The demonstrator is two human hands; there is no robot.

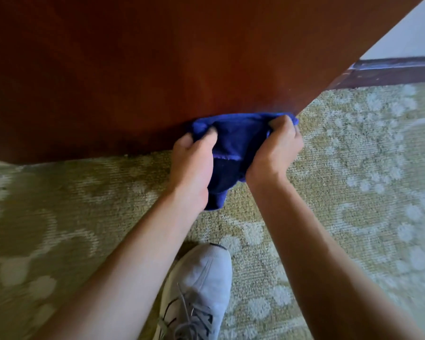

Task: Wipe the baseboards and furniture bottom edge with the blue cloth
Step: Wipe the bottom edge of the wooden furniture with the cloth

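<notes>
Gripping the blue cloth point(233, 141) with both hands, low against the bottom edge of the dark red-brown wooden furniture panel point(157, 65). Left hand point(192, 163): fingers and thumb curled, clamped on the cloth's left end. Right hand point(275, 148): fist closed round the cloth's right end, knuckles just beside the panel's lower corner. Cloth is stretched between the two hands, top fold touching the panel where it meets the carpet; a loose tail hangs down between the wrists onto the carpet point(353, 192).

Panel fills the upper left of the view and blocks everything behind it. Its right edge runs diagonally up to the top right.

Beyond that edge: a dark baseboard point(390, 72) along the foot of a pale wall point(407, 38), well apart from the cloth. Light streaks on the baseboard's top ledge; cannot tell if dust or glare.

Carpet: olive-green with pale floral pattern, covers the whole floor in view.

A light grey laced sneaker point(196, 290) sits on the carpet between the two forearms, toe pointing toward the cloth, near but not touching it. Both forearms bare, reaching forward from the bottom of the view.
</notes>
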